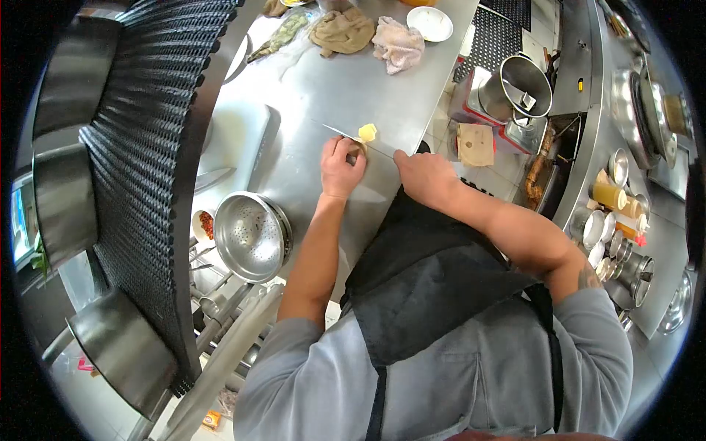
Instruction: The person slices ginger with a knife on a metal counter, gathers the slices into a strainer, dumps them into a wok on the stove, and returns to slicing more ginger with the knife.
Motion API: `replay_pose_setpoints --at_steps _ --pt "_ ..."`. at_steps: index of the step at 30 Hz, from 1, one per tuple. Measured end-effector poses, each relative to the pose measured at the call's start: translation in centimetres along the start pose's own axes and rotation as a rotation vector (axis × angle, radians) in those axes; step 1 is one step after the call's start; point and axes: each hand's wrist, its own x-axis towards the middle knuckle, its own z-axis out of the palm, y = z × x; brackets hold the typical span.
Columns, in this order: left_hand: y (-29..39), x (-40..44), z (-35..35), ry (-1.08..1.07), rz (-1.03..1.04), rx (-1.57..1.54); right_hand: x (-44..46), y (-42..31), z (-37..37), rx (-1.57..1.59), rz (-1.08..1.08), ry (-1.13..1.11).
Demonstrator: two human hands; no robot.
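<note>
On steel table [331, 92], yellow piece [368, 132] beside left hand [343, 170]; right hand [426, 178] apart; grips unclear.

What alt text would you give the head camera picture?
A person's left hand grips a brownish item beside a yellow piece of food at a metal counter; the closed right hand seems to hold a knife. A strainer stands to the left; crumpled cloths lie farther up.
</note>
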Motion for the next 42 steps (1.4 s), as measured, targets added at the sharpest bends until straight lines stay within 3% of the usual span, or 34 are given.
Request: replay_pose_setpoints --at_steps 14,31,42 --pt "-0.6 0.0 0.0 0.004 0.060 -0.014 7.4 0.8 4.2 0.055 -0.115 0.069" --pt "-0.7 -0.2 -0.1 -0.026 0.012 -0.017 1.3 -1.1 -1.3 -0.016 -0.047 0.008" --pt "-0.6 -0.2 0.1 0.001 0.030 -0.034 6.7 0.1 3.6 0.024 -0.129 0.067"
